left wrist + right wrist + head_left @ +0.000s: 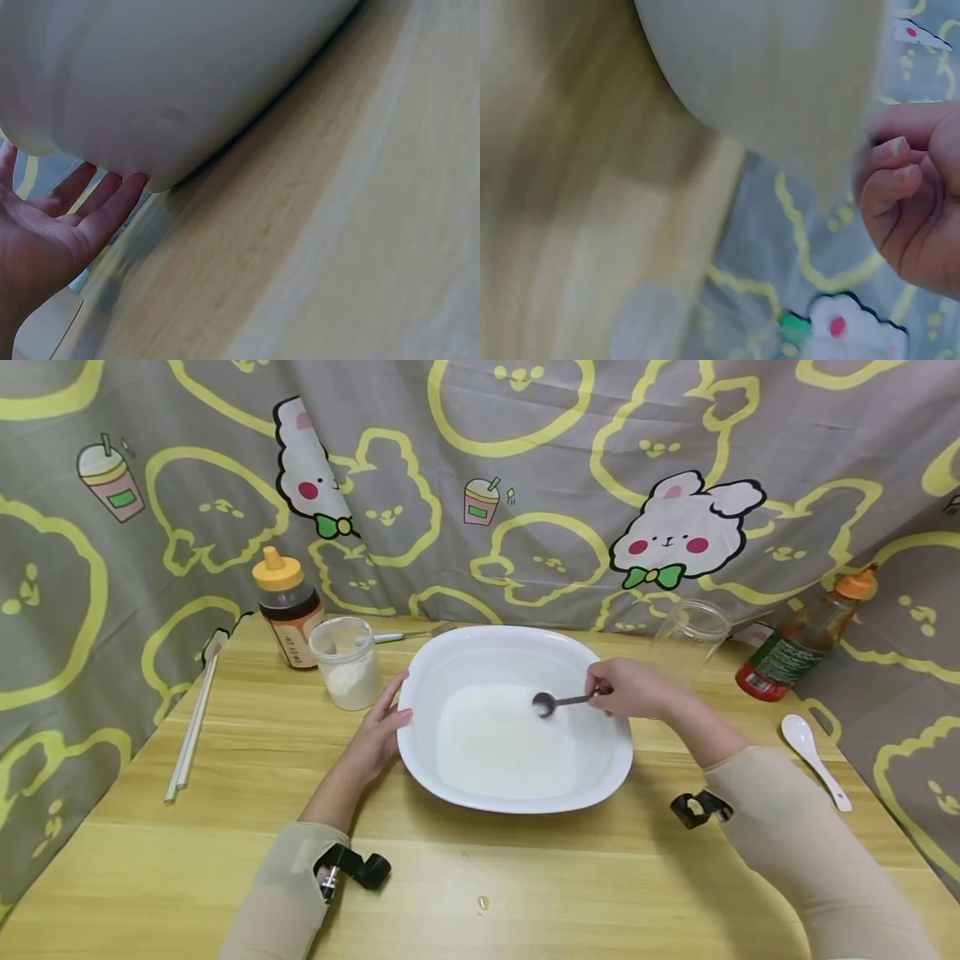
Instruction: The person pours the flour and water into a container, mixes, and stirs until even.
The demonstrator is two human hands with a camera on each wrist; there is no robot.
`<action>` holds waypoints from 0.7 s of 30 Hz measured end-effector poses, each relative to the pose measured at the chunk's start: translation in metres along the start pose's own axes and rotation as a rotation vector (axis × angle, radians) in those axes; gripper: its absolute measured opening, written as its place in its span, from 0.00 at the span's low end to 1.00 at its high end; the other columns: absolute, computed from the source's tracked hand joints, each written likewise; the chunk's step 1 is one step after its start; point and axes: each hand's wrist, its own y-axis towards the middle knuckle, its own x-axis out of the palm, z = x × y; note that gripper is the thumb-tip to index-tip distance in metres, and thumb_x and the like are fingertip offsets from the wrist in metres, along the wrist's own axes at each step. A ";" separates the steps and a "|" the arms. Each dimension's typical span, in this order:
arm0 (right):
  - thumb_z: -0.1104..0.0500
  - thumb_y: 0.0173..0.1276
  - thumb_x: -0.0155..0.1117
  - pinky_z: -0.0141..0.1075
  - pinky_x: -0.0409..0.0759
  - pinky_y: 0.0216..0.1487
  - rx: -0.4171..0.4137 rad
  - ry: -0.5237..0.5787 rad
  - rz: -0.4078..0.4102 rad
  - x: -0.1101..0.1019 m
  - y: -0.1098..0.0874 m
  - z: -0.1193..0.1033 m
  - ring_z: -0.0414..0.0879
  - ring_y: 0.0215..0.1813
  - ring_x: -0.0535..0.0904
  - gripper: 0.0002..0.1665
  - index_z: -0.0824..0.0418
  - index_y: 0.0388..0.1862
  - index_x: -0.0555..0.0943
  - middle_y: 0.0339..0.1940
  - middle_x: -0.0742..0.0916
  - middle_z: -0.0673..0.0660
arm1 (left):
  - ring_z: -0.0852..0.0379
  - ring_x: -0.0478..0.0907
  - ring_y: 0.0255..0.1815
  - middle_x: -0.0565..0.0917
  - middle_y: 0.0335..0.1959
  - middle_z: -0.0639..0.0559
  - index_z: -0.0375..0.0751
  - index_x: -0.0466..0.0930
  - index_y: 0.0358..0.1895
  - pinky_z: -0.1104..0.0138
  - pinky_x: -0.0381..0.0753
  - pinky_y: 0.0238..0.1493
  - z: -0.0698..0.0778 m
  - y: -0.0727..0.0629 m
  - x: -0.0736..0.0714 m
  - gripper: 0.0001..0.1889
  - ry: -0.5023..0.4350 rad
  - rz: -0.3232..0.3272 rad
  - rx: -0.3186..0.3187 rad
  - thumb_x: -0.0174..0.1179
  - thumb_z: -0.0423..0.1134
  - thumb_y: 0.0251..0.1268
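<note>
A white oval basin (517, 803) stands on the table, with a pale white layer (502, 743) across its bottom; whether that is powder or liquid I cannot tell. My left hand (377, 735) touches the basin's left side. In the left wrist view its extended fingers (112, 206) rest against the outer wall. Over the right part of the basin, my right hand (633, 687) holds a dark measuring spoon (544, 703) by its handle, the round bowl above the pale layer. The right wrist view shows curled fingers (889, 184) beside the basin wall (772, 82), which hides the spoon.
Left of the basin stand a jar of white powder (348, 677) and a yellow-capped squeeze bottle (288, 618). Chopsticks (193, 727) lie farther left; a fork (412, 633) lies behind. On the right are a clear jar (693, 635), a sauce bottle (806, 639) and a white spoon (813, 760).
</note>
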 end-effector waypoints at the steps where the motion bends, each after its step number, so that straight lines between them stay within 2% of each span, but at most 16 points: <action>1: 0.66 0.56 0.56 0.34 0.69 0.21 -0.003 0.028 0.013 0.005 0.005 0.000 0.45 0.20 0.72 0.01 0.65 0.29 0.74 0.17 0.78 0.54 | 0.48 0.67 0.49 0.57 0.59 0.36 0.52 0.48 0.66 0.61 0.74 0.41 0.000 0.000 0.000 0.33 0.001 0.000 -0.001 0.46 0.31 0.57; 6: 0.67 0.57 0.57 0.33 0.69 0.19 -0.094 0.169 0.013 0.034 0.023 -0.011 0.47 0.19 0.72 0.03 0.66 0.31 0.73 0.16 0.79 0.55 | 0.46 0.66 0.51 0.56 0.60 0.35 0.52 0.47 0.67 0.61 0.73 0.43 0.001 0.000 0.000 0.33 -0.003 -0.003 -0.006 0.45 0.30 0.57; 11: 0.67 0.58 0.56 0.31 0.66 0.17 -0.185 0.260 -0.097 0.049 0.021 -0.024 0.45 0.16 0.69 0.03 0.66 0.32 0.74 0.15 0.78 0.55 | 0.49 0.67 0.50 0.56 0.60 0.36 0.52 0.47 0.67 0.62 0.74 0.42 0.000 -0.001 0.001 0.34 -0.006 0.002 -0.002 0.46 0.31 0.56; 16: 0.68 0.56 0.56 0.29 0.64 0.19 -0.245 0.252 -0.219 0.041 0.001 -0.024 0.43 0.16 0.68 0.03 0.61 0.28 0.75 0.14 0.77 0.53 | 0.49 0.67 0.50 0.56 0.60 0.36 0.52 0.47 0.67 0.62 0.73 0.43 0.000 -0.001 0.000 0.33 -0.002 -0.002 0.001 0.45 0.31 0.57; 19: 0.69 0.54 0.57 0.29 0.67 0.20 -0.240 0.200 -0.242 0.029 -0.012 -0.016 0.42 0.17 0.69 0.06 0.59 0.26 0.75 0.13 0.76 0.51 | 0.49 0.67 0.49 0.56 0.60 0.35 0.52 0.47 0.67 0.62 0.74 0.42 0.000 -0.001 0.000 0.33 -0.001 -0.002 0.003 0.45 0.30 0.57; 21: 0.70 0.53 0.57 0.30 0.69 0.20 -0.218 0.148 -0.224 0.019 -0.019 -0.010 0.42 0.17 0.70 0.06 0.59 0.25 0.75 0.13 0.75 0.50 | 0.50 0.67 0.49 0.56 0.60 0.35 0.52 0.47 0.67 0.63 0.74 0.42 0.000 -0.001 0.000 0.33 -0.001 -0.004 0.003 0.45 0.30 0.57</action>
